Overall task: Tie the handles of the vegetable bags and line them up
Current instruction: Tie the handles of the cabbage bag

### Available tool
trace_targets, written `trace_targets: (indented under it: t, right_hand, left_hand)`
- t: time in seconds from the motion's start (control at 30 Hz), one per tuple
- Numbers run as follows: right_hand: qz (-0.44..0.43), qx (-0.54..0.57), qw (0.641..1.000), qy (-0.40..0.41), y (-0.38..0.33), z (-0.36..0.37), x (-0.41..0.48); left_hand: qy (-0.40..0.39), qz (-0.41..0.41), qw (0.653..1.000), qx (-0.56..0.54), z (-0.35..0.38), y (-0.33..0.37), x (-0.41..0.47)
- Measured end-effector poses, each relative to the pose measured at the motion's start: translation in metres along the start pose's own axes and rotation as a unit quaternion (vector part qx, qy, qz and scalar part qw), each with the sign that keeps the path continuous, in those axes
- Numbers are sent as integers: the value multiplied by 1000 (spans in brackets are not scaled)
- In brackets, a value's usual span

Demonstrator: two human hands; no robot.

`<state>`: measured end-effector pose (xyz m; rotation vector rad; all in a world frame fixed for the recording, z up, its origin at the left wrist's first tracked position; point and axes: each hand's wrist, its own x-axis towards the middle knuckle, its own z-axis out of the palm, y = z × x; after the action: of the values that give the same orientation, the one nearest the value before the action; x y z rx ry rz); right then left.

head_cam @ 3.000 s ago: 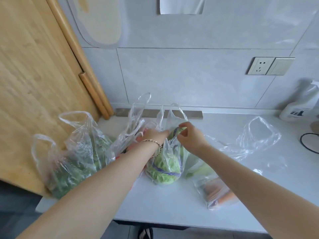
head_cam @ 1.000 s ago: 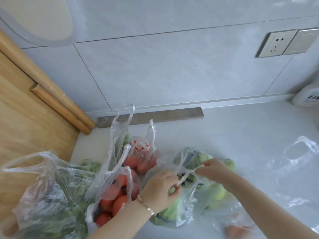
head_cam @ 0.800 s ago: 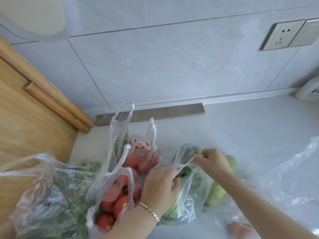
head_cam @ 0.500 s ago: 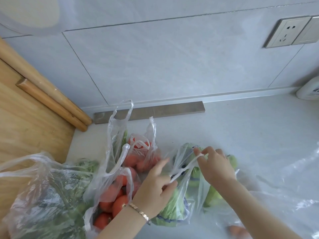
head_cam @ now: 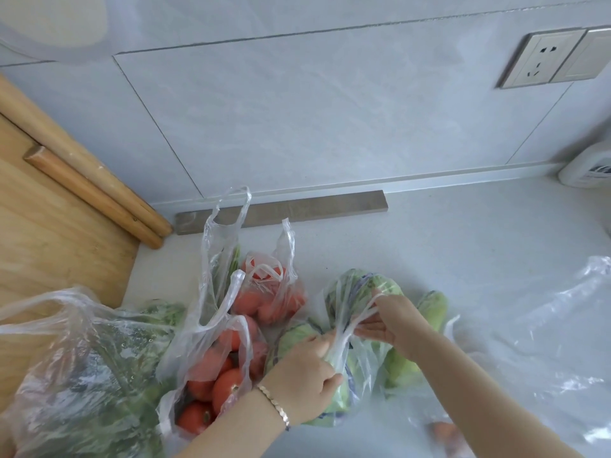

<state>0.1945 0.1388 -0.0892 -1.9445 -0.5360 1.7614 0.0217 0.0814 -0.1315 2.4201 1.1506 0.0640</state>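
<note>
A clear plastic bag of green cabbage (head_cam: 355,292) lies on the pale counter in the lower middle. My left hand (head_cam: 305,375) grips its twisted handles near the bag's mouth. My right hand (head_cam: 395,320) pulls the other handle strand across, fingers hooked around it. To the left stand a bag of tomatoes (head_cam: 221,375) and a smaller tomato bag (head_cam: 271,292), both with loose upright handles. A bag of leafy greens (head_cam: 82,375) fills the lower left. Pale green vegetables (head_cam: 429,309) lie in another bag behind my right arm.
A wooden board (head_cam: 49,242) leans at the left with two wooden rods (head_cam: 99,193) against the tiled wall. A grey strip (head_cam: 297,208) lies along the wall base. A crumpled clear bag (head_cam: 545,342) holding something orange lies at the right. A white bottle (head_cam: 588,170) stands far right.
Both hands have crossed the cabbage bag's handles and drawn them tighter; my left hand has closed lower on the strands. Over three seconds the view moved in closer and downward.
</note>
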Motion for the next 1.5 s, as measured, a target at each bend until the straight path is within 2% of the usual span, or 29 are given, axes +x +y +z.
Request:
trace_targets:
  t: [0.07, 0.13, 0.2, 0.23, 0.3, 0.37, 0.43, 0.53, 0.63, 0.77, 0.83, 0.9, 0.93, 0.97, 1.03, 1.07, 1.1, 1.13, 1.17, 1.2, 1.23, 1.27, 1.3, 1.4, 1.43, 1.5]
  right_hand:
    - [-55, -157, 986, 17, -7, -6, 5]
    - [-105, -293, 950, 21, -17, -12, 12]
    - [-122, -363, 924, 7, -25, -12, 14]
    - [-126, -374, 919, -5, -28, -11, 14]
    - [-116, -320, 937, -79, -34, -9, 9]
    - [-86, -258, 943, -190, -39, -8, 3]
    - [-75, -228, 944, -227, -41, -10, 2]
    - [-62, -141, 971, -182, -44, -18, 11]
    - [-84, -209, 955, -196, -46, -16, 15]
    - [-192, -418, 882, -102, -35, -2, 25]
    - [-248, -481, 840, -47, -26, 1, 34]
    - [-288, -520, 804, 23, -17, 2, 36]
    - [-296, -511, 805, 52, -13, 2, 37]
    - [-298, -474, 826, 73, -9, 0, 36]
    - [-291, -334, 891, 99, -1, -4, 33]
    - [-284, -255, 918, 105, 3, -6, 30]
    - [-276, -182, 938, 106, 7, -8, 26]
    - [-269, -117, 950, 102, 12, -9, 22]
    - [-264, -52, 959, 88, 16, -9, 16]
    - [-264, 14, 962, 65, 20, -7, 9]
    - [-272, 71, 959, 36, 23, -4, 3]
    - [-280, 102, 955, 6, 26, -2, -2]
    - [-293, 102, 950, -20, 27, 1, -8]
    - [-329, 37, 941, -70, 29, 10, -21]
    - [-334, 13, 940, -70, 29, 12, -22]
    - [-344, -53, 936, -52, 26, 11, -21]
  left_hand:
    - [1, -7, 999, 43, -4, 0, 0]
    - [66, 33, 993, 95, -1, -6, -3]
    - [108, 94, 988, 60, 0, -10, -5]
    - [104, 126, 986, 29, -4, -9, -3]
    - [115, 166, 979, -18, -10, -6, 3]
    - [130, 154, 978, -55, -18, 1, 8]
    - [135, 112, 983, -53, -18, 5, 10]
    - [124, 31, 992, -10, -17, 10, 8]
    - [117, 28, 992, 38, -18, 7, 11]
    - [16, 141, 984, 106, -16, 2, 7]
    - [-39, 138, 982, 125, -10, 2, -1]
    - [-56, 114, 982, 142, -4, -5, -7]
    - [-49, 97, 984, 142, -4, -7, -10]
    - [-33, 74, 990, 116, -6, -9, -11]
    - [28, -56, 996, -57, -17, -7, -9]
    - [43, -165, 958, -232, -25, -1, -6]
    - [50, -258, 865, -428, -31, 3, -1]
    - [91, -318, 739, -587, -35, 5, 4]
    - [145, -349, 603, -703, -35, 7, 9]
    - [185, -363, 480, -777, -36, 8, 12]
    - [199, -362, 399, -819, -37, 8, 15]
    - [197, -353, 365, -839, -40, 8, 16]
    - [195, -339, 360, -847, -44, 10, 19]
    - [209, -307, 374, -850, -53, 14, 31]
    - [209, -307, 390, -843, -54, 15, 36]
    - [215, -311, 445, -812, -52, 18, 42]
